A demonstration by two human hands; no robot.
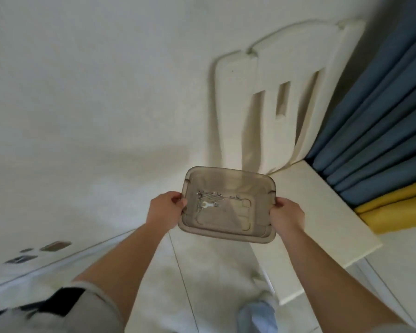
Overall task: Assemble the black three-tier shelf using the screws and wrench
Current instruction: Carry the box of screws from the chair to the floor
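A translucent grey-brown plastic tray (228,205) with rounded corners is held up in the lower middle of the frame, gripped at its two short sides. The left hand (165,209) grips the left rim, its fingers (178,200) curled over the edge with the thumb on the tray's upper face. The right hand (286,212) grips the right rim in the same way, thumb on top and fingers tucked under, so how they lie beneath cannot be told. Both bare forearms reach in from the bottom of the frame.

Inside the tray, towards its upper left part, lies a small flat silver metal wrench (208,205) with an open end facing left. Just above and beside it is a loose cluster of small silver screws (209,195); one or two more small metal pieces lie a little to the right, too blurred to name. No part of a black shelf can be made out.

Behind the tray, in the upper right of the frame, stands a cream white plastic chair (296,87) with a slatted back, set against a pale white wall (82,80). At the right edge hangs a blue pleated curtain (382,116), with a yellow fabric (399,212) below it. A cream flat surface (322,224) runs diagonally from the chair down through the right of the frame. Pale floor tiles (190,272) fill the lower middle, and a grey sleeve (82,311) with a black patch shows in the lower left corner.
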